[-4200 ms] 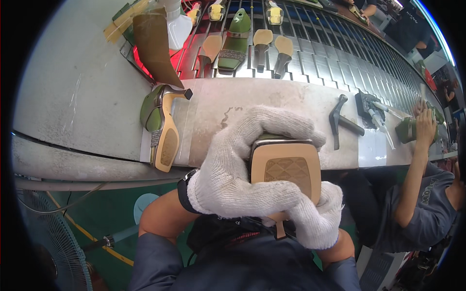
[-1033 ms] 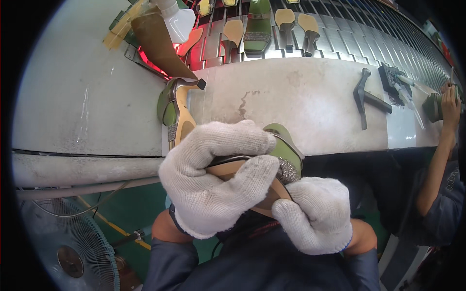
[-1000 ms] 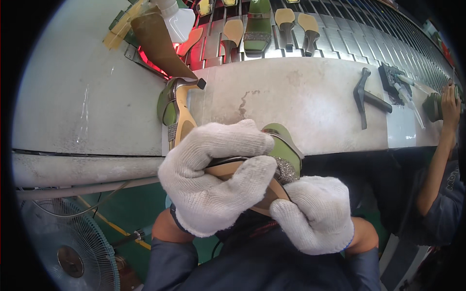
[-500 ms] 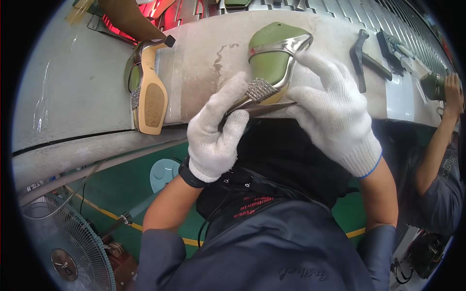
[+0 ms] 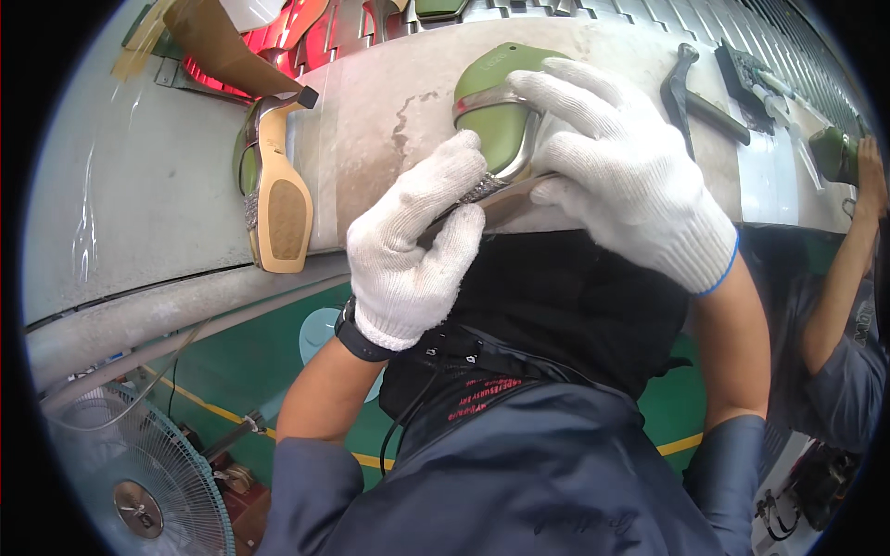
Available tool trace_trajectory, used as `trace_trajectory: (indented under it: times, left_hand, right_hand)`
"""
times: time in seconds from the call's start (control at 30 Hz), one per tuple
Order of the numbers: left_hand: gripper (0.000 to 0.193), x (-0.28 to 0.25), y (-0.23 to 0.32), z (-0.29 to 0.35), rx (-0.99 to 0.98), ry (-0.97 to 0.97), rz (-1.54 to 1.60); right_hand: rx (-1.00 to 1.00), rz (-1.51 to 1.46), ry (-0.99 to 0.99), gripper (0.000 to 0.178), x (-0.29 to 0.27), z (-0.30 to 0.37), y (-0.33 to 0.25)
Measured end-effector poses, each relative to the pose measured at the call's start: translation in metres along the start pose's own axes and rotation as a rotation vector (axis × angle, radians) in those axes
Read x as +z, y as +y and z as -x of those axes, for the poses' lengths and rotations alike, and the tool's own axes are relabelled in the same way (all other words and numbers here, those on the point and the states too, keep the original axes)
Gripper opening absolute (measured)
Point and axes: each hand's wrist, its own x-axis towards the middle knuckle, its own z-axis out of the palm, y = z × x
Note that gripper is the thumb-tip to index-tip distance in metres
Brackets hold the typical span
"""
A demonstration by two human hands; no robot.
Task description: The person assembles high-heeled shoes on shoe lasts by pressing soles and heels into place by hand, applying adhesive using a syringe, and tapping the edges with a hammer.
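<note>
Shoe (image 5: 527, 153), strap (image 5: 484, 99) and sole (image 5: 513, 203) on but green last (image 5: 496, 137) inside, sits over the near edge of the bench (image 5: 366, 176), toe pinched in the left hand (image 5: 403, 246), right side held between the fingers and thumb of the right hand (image 5: 630, 171).

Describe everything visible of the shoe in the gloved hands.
The shoe has a silvery strap over a green form, a glittery band and a tan sole. It is held green side up at the front of the worktable: left hand beside the band, right hand over strap and sole. Its heel is hidden.
</note>
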Motion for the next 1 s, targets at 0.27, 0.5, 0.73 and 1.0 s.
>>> trace_trajectory:
  times: [0.27, 0.5, 0.73, 1.0]
  left_hand:
    - [0.034, 0.004, 0.005, -0.009, 0.039, 0.068, -0.144]
    - [0.034, 0.001, 0.006, -0.025, 0.284, 0.010, -0.367]
    - [0.020, 0.004, 0.038, -0.054, 0.175, -0.134, -0.588]
    - [0.065, 0.040, -0.020, -0.187, -0.047, -0.472, -0.398]
  right_hand:
    - [-0.102, -0.170, 0.044, 0.030, 0.013, 0.000, 0.015]
    - [-0.103, -0.238, 0.097, 0.028, 0.017, 0.001, 0.018]
    - [-0.042, -0.136, 0.036, 0.027, 0.005, -0.003, 0.011]
    - [0.271, 0.186, 0.121, 0.034, -0.025, 0.024, 0.015]
